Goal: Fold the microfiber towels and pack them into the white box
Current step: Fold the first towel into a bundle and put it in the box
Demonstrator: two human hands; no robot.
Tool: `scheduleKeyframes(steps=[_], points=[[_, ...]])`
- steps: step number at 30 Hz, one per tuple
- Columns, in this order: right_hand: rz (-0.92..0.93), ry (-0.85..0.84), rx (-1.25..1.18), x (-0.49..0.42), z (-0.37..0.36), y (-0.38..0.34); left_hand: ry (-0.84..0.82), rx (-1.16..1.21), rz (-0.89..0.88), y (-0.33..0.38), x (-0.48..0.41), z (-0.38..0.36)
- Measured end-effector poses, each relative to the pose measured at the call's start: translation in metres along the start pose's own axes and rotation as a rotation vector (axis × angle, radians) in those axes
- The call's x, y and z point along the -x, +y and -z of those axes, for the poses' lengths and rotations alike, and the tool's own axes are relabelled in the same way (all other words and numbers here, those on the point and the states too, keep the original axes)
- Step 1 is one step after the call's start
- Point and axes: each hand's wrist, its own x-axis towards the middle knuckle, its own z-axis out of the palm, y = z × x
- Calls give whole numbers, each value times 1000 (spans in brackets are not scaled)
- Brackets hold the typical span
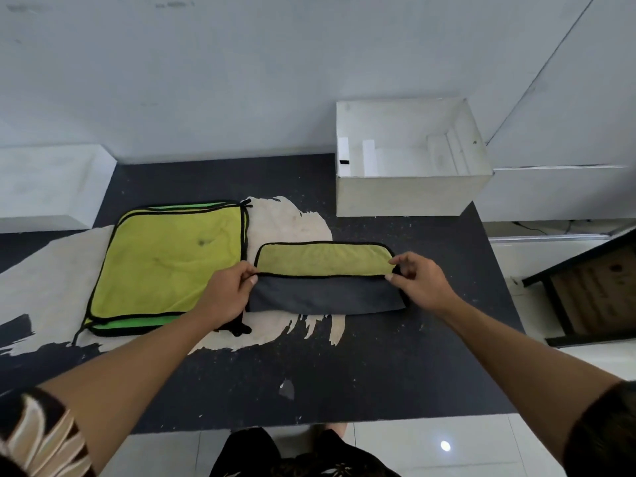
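A yellow-green microfiber towel with a grey back (323,261) lies in the middle of the table, its near half turned over so the grey side shows. My left hand (227,292) pinches the left end of the turned edge. My right hand (418,282) pinches the right end of that edge. To the left lies a flat stack of yellow and green towels (165,266) with black trim. The white box (409,196) stands open at the table's back right, with nothing visible inside.
The dark table top (344,370) has a large worn pale patch under the towels. A white ledge (48,187) sits at the back left. A dark-framed wooden stool or table (592,294) stands on the tiled floor to the right.
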Motion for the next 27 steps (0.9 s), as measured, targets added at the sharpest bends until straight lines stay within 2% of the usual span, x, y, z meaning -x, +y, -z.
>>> scheduleKeyframes(steps=[4,7,10,13,15,18,20,23,27], points=[[-77,-119,76,-16,-4,2,-59,30,83,3,-12,-7],[-94,-17,8,-26,-5,3,-46,53,96,6,-17,-9],[-134,76,-117,-41,-4,-3,54,122,113,11,-29,-8],[-263,102,-130,-54,-4,-11,144,228,234,17,-49,-10],[-335,56,-34,-55,-7,-11,82,241,365,17,-57,-15],[-365,43,113,-54,-13,-6,-105,73,462,13,-58,-26],[-364,88,135,-52,-14,-4,-65,32,445,10,-58,-30],[-370,186,82,-48,-14,-7,96,145,385,9,-58,-28],[-380,138,96,-37,-20,-6,-33,187,382,6,-57,-23]])
